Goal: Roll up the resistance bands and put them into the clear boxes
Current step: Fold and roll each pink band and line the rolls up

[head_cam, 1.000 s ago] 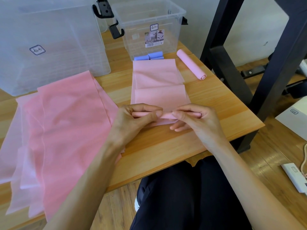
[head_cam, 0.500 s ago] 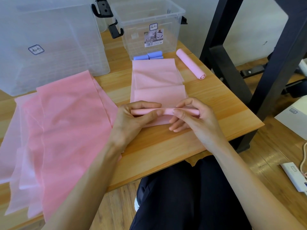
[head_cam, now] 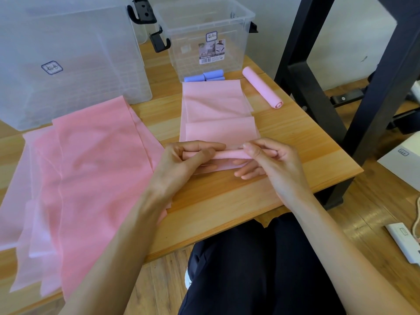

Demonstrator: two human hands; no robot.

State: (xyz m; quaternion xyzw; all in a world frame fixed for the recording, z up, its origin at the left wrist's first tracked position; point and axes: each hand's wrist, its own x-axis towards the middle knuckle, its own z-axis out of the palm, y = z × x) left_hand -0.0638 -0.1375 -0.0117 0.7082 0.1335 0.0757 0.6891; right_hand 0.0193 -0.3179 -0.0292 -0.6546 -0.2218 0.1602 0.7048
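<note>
Both hands [head_cam: 181,162] [head_cam: 270,160] pinch pink band [head_cam: 218,114] roll, long axis left-right.

Two clear boxes [head_cam: 68,53], three blue rolls [head_cam: 205,76], one pink roll [head_cam: 262,89], two hands [head_cam: 184,164].

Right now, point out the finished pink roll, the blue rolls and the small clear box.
pink roll [head_cam: 261,87], head view, mid-length of its side
blue rolls [head_cam: 213,74], head view, top roll's side
small clear box [head_cam: 188,53], head view, front wall
</note>
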